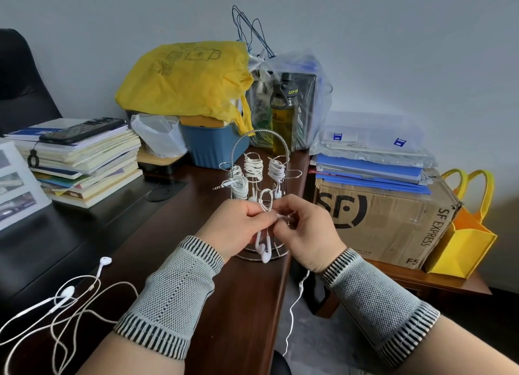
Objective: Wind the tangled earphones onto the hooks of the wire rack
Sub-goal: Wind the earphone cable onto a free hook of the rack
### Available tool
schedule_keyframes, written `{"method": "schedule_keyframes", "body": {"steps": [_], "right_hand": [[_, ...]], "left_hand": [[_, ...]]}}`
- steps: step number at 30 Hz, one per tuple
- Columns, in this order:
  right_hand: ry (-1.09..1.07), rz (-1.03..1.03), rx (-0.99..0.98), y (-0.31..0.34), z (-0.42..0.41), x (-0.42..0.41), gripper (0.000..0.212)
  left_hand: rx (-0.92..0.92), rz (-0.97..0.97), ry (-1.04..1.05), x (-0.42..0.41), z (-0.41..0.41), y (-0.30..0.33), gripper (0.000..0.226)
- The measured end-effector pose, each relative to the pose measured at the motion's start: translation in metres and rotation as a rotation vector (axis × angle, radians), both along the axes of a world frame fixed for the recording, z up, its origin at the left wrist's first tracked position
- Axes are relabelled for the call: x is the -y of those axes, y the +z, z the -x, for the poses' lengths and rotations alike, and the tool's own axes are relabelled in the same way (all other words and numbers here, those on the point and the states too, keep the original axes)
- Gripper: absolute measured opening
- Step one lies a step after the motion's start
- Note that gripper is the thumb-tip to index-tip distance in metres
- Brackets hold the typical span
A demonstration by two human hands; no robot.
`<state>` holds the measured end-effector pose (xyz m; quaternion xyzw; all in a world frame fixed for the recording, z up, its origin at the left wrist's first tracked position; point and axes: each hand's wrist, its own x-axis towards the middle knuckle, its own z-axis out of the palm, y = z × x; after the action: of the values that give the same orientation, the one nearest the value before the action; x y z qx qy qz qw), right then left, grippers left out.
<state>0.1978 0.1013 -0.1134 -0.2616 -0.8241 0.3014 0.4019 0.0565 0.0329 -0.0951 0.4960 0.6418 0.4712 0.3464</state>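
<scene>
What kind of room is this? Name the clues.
Most likely a cluttered home office or study. A dark wooden desk carries a stack of books with a phone on top, and beside it blue folders sit piled on a courier box.

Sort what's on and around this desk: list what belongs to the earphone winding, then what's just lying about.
In use: wire rack, wound earphones, earphones held by left hand and right hand, tangled earphones.

Lying about: yellow bag, book stack, phone, bottle, cardboard box.
</scene>
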Motion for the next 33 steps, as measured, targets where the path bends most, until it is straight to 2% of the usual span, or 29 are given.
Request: {"method": "schedule_keyframes", "body": {"steps": [4, 7, 10, 13, 18, 26, 33], "right_hand": [[-0.023, -0.072, -0.010, 0.001, -0.002, -0.003, 0.015], [-0.054, -0.166, -0.003, 0.000, -0.003, -0.004, 0.021], [-0.039, -0.178, -0.018, 0.000, -0.001, -0.004, 0.014], [-0.004, -0.114, -0.012, 0.001, 0.002, -0.003, 0.007], [-0.012, -0.015, 0.051, -0.001, 0.007, -0.005, 0.014], [-0.079, 0.145, -0.084, 0.003, 0.004, -0.012, 0.016], [-0.039, 0.185, -0.126, 0.014, 0.012, -0.013, 0.021]], "left_hand": [[0.022, -0.012, 0.041, 0.000, 0.007, 0.001, 0.011], [-0.008, -0.018, 0.056, 0.001, 0.011, 0.004, 0.013], [0.012, -0.048, 0.086, 0.001, 0.012, 0.007, 0.010], [0.026, -0.095, 0.122, 0.001, 0.009, 0.009, 0.007], [0.036, -0.139, 0.164, 0.003, 0.007, 0.014, 0.007], [0.027, -0.140, 0.202, 0.004, 0.002, 0.011, 0.005], [0.030, -0.197, 0.316, 0.002, -0.006, 0.011, 0.016]]}}
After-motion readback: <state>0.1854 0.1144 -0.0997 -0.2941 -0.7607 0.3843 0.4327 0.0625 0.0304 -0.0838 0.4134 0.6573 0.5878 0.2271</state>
